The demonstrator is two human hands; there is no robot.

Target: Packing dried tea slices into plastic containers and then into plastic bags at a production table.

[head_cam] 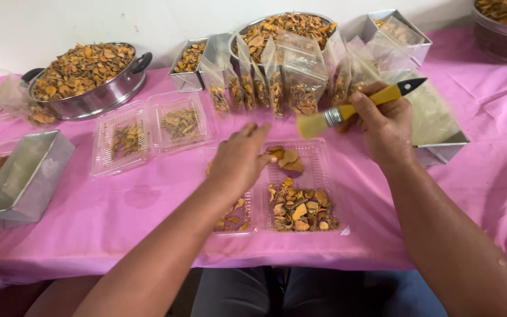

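My left hand [240, 157] hovers over an open clear plastic clamshell box [318, 170] and pinches a few dried orange slices [287, 158] above it. More dried slices [300, 208] lie in the box's right half, and a few in the left half under my wrist. My right hand [382, 120] grips a yellow-handled brush [347, 110] with pale bristles pointing left, just above the box's far edge.
Two closed clamshell boxes [148, 132] of slices sit to the left. A row of filled clear bags [277, 82] stands behind. A steel pot [86, 79], a steel bowl [283, 26], and steel trays [22, 179] rest on the pink tablecloth [488, 176].
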